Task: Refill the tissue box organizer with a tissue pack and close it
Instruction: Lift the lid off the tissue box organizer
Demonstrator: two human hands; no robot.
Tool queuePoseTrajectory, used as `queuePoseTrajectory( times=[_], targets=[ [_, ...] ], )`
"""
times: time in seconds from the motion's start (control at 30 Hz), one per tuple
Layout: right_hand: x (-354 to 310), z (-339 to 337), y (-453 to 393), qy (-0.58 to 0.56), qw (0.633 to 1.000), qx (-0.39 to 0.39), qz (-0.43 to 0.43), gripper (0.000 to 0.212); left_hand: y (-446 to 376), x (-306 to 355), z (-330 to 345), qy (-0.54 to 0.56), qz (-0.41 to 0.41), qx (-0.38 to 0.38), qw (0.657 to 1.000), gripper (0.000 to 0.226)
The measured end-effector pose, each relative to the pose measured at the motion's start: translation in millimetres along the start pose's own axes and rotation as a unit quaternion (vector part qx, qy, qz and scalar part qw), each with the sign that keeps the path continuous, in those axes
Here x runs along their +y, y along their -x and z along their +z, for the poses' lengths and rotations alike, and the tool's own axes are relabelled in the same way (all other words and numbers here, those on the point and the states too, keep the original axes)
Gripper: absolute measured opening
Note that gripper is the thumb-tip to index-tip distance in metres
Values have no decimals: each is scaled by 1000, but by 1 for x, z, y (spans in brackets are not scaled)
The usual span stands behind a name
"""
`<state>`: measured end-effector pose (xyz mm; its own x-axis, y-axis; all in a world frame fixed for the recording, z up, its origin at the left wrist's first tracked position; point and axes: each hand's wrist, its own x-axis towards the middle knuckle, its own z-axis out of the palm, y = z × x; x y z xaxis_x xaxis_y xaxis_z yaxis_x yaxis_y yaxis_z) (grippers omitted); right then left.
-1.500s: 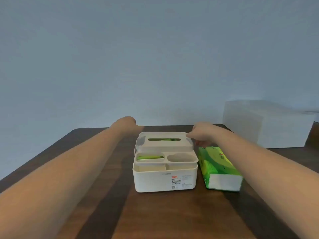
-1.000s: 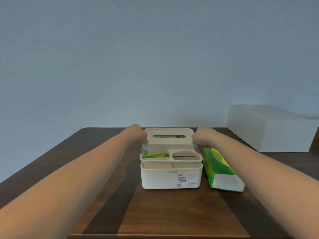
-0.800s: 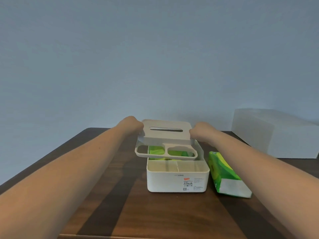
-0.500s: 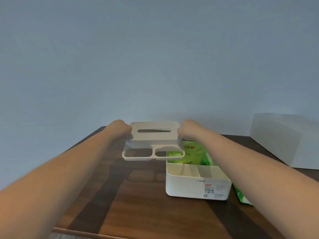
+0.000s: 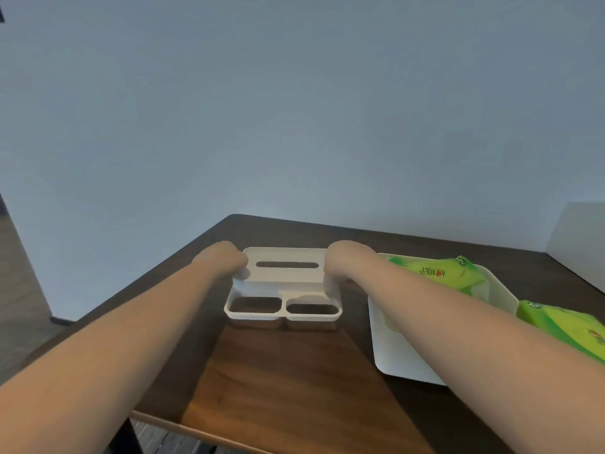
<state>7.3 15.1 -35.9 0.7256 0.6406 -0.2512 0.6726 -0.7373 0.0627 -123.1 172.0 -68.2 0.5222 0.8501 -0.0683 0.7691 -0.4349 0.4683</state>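
gripping lid [image 5: 284, 283] in left hand [image 5: 221, 259] and right hand [image 5: 344, 257], low over tabletop [image 5: 288, 371]; uneven release could tip it against organizer base [image 5: 389, 348].

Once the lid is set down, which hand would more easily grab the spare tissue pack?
Probably the right hand: the spare tissue pack lies on its side, right of the organizer base.

Item count — one organizer lid [image 5: 283, 283] at 12 o'clock, one organizer base [image 5: 393, 342] at 3 o'clock. Two green tissue packs: one [image 5: 438, 273] inside the base, one [image 5: 563, 326] beyond it — at 3 o'clock. Two hands.
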Motion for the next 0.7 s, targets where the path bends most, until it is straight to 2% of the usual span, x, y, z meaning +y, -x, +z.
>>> queuePoseTrajectory(
  times=[0.07,0.17,0.27,0.37,0.47,0.7],
  targets=[
    [-7,6,-8,16,1000,-13,-6,26,-5,-6,4,-8,-5,-9,1000,17],
    [-14,12,-15,27,999,-29,-18,12,-10,-13,9,-22,-12,-26,999,16],
    [-14,17,-22,38,998,-35,-23,21,-14,-17,14,-35,-8,-26,999,15],
    [-14,22,-26,48,998,-40,-22,18,-16,-20,20,-45,-6,-22,999,12],
    [-14,23,-28,38,998,-46,-17,27,-18,-21,22,-61,13,-1,998,8],
    [-7,14,-13,-17,999,13,-28,34,-13,-10,21,-70,48,44,995,11]
  ],
)
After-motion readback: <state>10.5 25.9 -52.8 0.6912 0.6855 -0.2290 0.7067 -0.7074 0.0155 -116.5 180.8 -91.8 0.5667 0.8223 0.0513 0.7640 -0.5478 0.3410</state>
